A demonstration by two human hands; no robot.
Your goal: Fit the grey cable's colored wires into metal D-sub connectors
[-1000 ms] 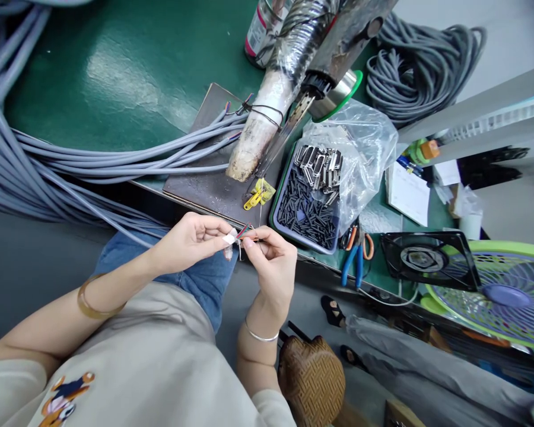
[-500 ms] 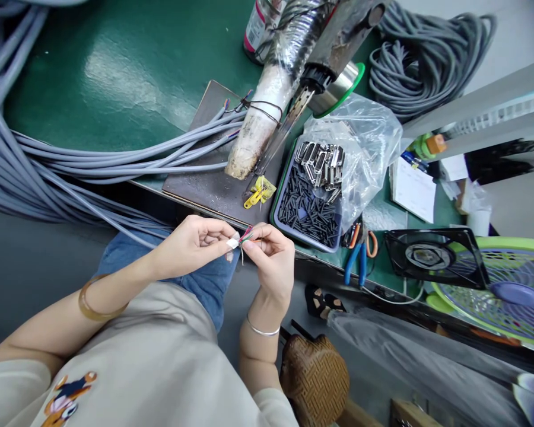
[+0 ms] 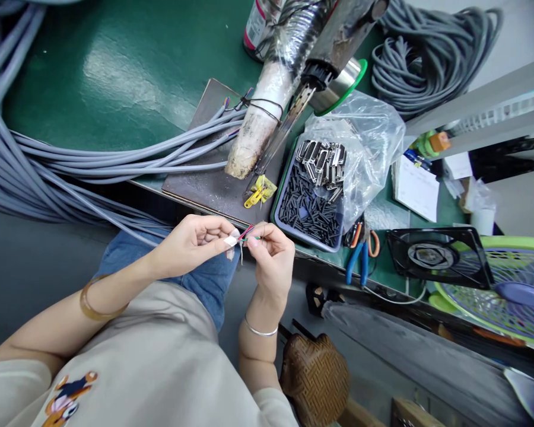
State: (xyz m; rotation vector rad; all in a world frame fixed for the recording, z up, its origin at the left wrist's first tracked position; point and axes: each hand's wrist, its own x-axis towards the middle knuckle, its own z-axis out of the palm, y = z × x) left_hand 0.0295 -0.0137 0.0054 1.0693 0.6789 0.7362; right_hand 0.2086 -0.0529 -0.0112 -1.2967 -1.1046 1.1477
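Note:
My left hand [image 3: 191,242] pinches the stripped end of a grey cable, with taped fingertips right at the splayed coloured wires [image 3: 245,232]. My right hand [image 3: 272,256] grips the thin wire ends just to the right of it, thumb and fingers closed on a green strand. Both hands hover over my lap, just in front of the green bench's edge. The cable's grey sheath is hidden inside my left fist.
A bundle of grey cables [image 3: 71,163] runs across the green bench [image 3: 115,65] onto a dark plate [image 3: 213,184]. A wrapped soldering tool [image 3: 271,101], a blue tray of small black parts [image 3: 309,207], a clear bag [image 3: 360,148], blue pliers [image 3: 358,258] and fans [image 3: 440,255] lie to the right.
My right hand has shifted slightly up and left along the wire ends, and its fingers have regripped the strands. My left hand has stayed nearly still.

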